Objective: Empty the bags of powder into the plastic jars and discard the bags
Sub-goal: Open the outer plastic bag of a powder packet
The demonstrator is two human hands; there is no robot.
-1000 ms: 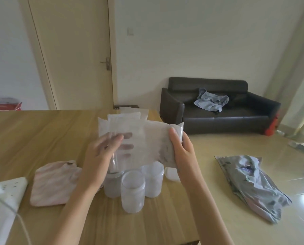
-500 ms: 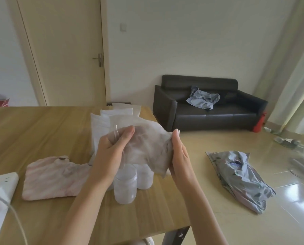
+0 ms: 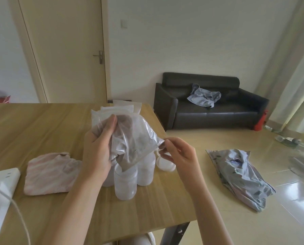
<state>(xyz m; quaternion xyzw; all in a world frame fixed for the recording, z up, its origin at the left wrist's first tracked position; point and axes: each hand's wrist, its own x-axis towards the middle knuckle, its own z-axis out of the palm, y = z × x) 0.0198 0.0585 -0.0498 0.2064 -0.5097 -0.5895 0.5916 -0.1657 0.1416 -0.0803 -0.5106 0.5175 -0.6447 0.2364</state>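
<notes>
Two hands hold one bag (image 3: 137, 138) over the front jar (image 3: 124, 184) | left hand (image 3: 98, 152) grips it, right hand (image 3: 179, 154) pinches a corner | I'd keep its low tip in the jar, lift slow.

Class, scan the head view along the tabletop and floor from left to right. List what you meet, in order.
Power strip → pink cloth → left hand → nearest jar → right hand → patterned cloth on the floor.
</notes>
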